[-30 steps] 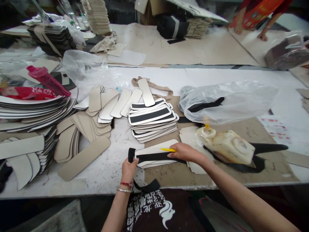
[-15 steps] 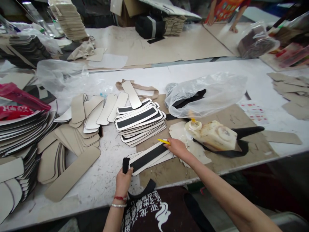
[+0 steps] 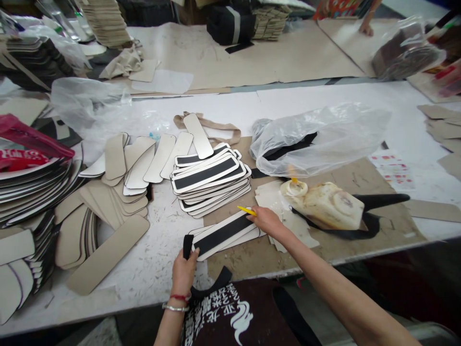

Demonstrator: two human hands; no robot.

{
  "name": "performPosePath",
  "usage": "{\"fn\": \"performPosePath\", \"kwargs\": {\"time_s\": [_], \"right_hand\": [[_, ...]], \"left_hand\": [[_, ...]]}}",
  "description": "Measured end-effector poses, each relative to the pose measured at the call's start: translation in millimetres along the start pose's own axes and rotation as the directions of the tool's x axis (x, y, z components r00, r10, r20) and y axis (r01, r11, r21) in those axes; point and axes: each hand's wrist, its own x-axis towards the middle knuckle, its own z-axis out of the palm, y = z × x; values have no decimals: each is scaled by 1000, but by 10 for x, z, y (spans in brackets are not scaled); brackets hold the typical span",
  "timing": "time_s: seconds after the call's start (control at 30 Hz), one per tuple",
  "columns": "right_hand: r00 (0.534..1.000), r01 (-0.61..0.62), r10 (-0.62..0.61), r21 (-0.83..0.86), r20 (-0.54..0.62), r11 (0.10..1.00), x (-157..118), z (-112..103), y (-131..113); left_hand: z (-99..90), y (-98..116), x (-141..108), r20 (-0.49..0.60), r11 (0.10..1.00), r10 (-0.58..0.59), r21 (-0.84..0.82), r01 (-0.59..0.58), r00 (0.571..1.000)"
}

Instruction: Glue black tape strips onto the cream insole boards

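My left hand [image 3: 184, 271] is closed on a black strip [image 3: 188, 246], its thumb at the near left end of a pale panel with a black band [image 3: 225, 235]. The strip's loose part curls down by the apron. Pinched in my right hand [image 3: 265, 220] is a thin yellow stick [image 3: 246, 210], pointing left; its fingers rest at the panel's far right end. Under that panel lie more pale panels. Behind it is a stack of white-edged panels with black bands [image 3: 207, 174]. A stained plastic glue container [image 3: 329, 204] lies to the right.
Beige panels [image 3: 108, 254] and larger stacks [image 3: 32, 192] crowd the left side. A clear plastic bag [image 3: 324, 139] with black material sits behind the container. Brown card [image 3: 389, 235] covers part of the table. Another person's hand [image 3: 366, 29] rests on the far table.
The camera view has shifted slightly, so the far table sits higher in the picture. Both hands keep nearly the same place and grip at the panel.
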Motion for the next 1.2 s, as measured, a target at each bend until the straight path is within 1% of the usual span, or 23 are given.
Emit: {"fn": "performPosePath", "kwargs": {"time_s": [0.07,0.2,0.3,0.37,0.43,0.5,0.57,0.67,0.73,0.83,0.93,1.0,1.07,1.13,1.2], "right_hand": [[1000,12,-12,0,8,1000,19,5,4],[1000,21,-21,-8,7,1000,27,-2,-8],[999,-29,29,-42,-19,999,-39,-65,34],[993,-97,93,-67,-70,993,-122,-128,103],[978,-161,150,-66,-146,985,-218,-177,182],[964,-178,166,-43,-208,983,-294,-186,237],[966,-127,121,-11,-230,992,-325,-145,244],[973,-49,57,44,-224,998,-294,-34,185],[969,-51,72,90,-236,995,-263,30,142],[949,-44,94,170,-302,984,-270,67,134],[943,59,48,305,-330,951,-338,25,178],[952,121,8,400,-306,909,-373,-64,191],[952,168,-19,470,-305,866,-373,-223,156],[934,225,-31,519,-356,825,-347,-459,59],[891,291,-15,544,-455,787,-317,-746,-70]], "left_hand": [[1,13,-8,6,1000,-14,-3,14,1000],[11,-7,8,-6,1000,-1,-20,1,1000],[23,-37,35,-13,999,-13,-37,12,1000],[29,-47,49,-11,999,-20,-40,20,1000],[30,-48,56,-9,999,-17,-34,17,1000],[26,-45,57,-14,1000,-2,-19,1,1000],[17,-40,58,-19,1000,16,-6,-16,1000],[7,-27,61,-23,999,35,-5,-35,999],[4,-17,51,-28,999,41,-16,-42,999],[-13,-10,-10,-33,997,36,-61,-38,999],[-85,14,-118,-9,990,16,-140,-17,1000],[-187,98,-183,18,978,-4,-206,7,1000],[-338,290,-213,38,961,-6,-275,17,999],[-526,603,-193,44,941,32,-338,-16,999],[-716,1002,-114,32,918,114,-385,-93,993]]}}
